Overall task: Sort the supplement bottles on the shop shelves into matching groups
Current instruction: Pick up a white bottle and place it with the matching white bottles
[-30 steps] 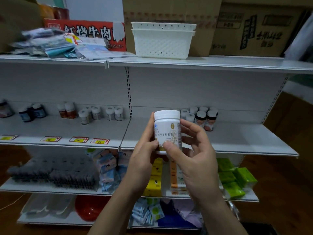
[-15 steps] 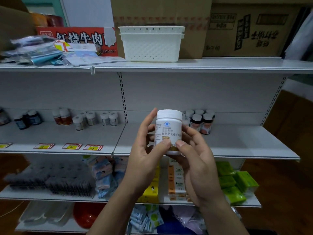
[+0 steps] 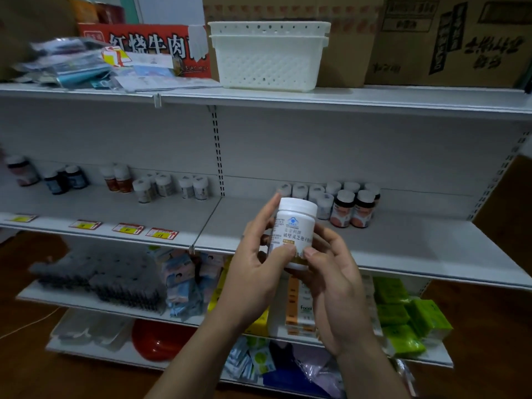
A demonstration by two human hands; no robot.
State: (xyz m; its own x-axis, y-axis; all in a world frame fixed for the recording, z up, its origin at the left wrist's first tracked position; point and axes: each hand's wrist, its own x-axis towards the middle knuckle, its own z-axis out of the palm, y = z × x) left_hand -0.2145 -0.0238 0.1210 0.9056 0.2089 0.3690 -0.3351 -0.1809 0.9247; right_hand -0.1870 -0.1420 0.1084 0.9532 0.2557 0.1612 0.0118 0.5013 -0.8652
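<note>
On the top shelf two white plastic baskets stood one inside the other. Behind them and to their right were brown cardboard boxes. To the left stood a red box with large white Chinese characters, and before it lay a loose pile of packets and papers. Yellow and red price tags sat along the front edge of the middle shelf. The lower shelf carried dark grey packs, blue packets, an orange and white box and bright green packs. A red round thing lay on the bottom shelf. The floor was dark brown wood.
</note>
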